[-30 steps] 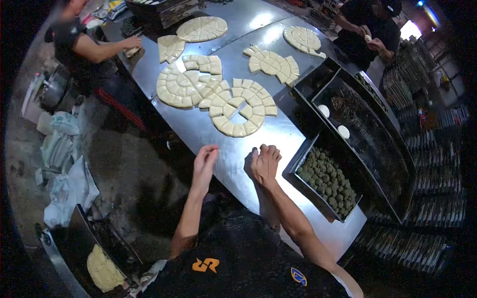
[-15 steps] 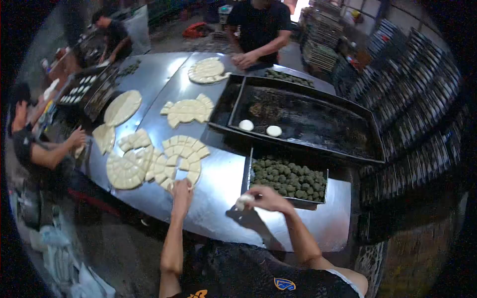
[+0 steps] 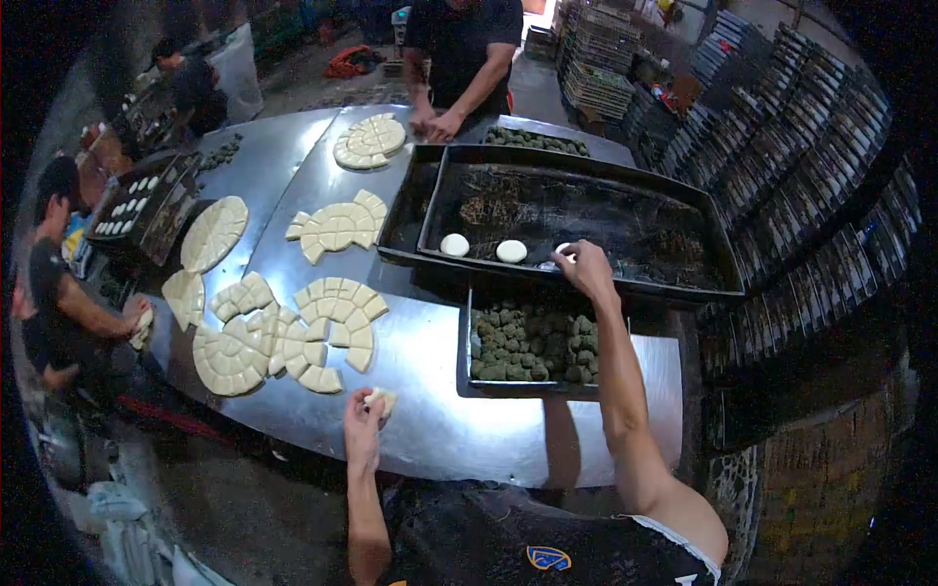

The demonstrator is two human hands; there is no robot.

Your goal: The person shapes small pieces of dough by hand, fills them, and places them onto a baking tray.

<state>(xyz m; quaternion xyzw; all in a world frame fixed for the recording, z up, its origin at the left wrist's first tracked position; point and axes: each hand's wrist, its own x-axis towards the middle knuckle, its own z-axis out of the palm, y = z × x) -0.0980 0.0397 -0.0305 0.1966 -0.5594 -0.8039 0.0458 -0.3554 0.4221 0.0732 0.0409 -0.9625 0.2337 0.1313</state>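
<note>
My left hand pinches a pale piece of dough above the near edge of the metal table. Cut dough wedges lie in a broken ring just beyond it. Over the near side of the large black baking tray, my right hand has its fingers closed on a white dough ball, partly hidden by them. Two round white dough balls, one at the left and one in the middle, sit in that tray. Below my right forearm is a bin of dark green filling balls.
More scored dough rounds lie on the metal table. A co-worker stands across the table, and another person handles dough at the left. Stacked trays line the right side. A smaller filled tray stands far left.
My right hand has moved from above the near table up to the baking tray with the dough ball. My left hand has drawn a dough piece away from the cut ring.
</note>
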